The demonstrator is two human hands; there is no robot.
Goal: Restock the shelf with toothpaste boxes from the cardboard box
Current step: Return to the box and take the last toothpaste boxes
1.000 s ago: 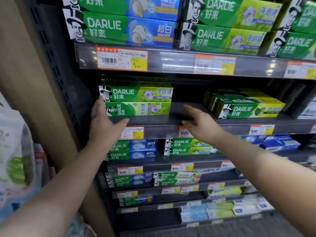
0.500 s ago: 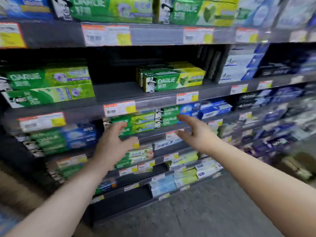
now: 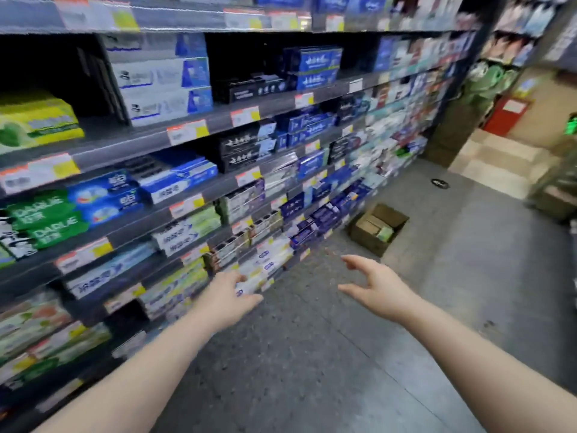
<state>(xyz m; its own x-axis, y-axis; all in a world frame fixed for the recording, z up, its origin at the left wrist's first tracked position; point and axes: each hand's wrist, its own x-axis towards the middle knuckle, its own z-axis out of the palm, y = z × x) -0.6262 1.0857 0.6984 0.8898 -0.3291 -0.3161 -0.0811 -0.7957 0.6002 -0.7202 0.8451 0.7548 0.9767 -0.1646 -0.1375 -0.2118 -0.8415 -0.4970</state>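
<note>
Right, the shelf [image 3: 103, 145] runs along the left, packed with blurred stock. The cardboard box [image 3: 377, 228] sits open on the floor [image 3: 343, 354], far right at the shelf's foot, with pale toothpaste boxes [image 3: 384, 234] showing inside. The left hand [image 3: 229, 296] and right hand [image 3: 379, 287] hang near, well apart from the box, each grip loosely spread and holding nothing. The toothpaste boxes are likely light, thin card and crushable, so take them by the long sides with a gentle squeeze.

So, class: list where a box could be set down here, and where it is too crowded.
Free: the shelf gap between the yellow-green boxes and the white-and-blue stack; the grey floor around the cardboard box. Crowded: the lower shelves, mostly packed.
</note>
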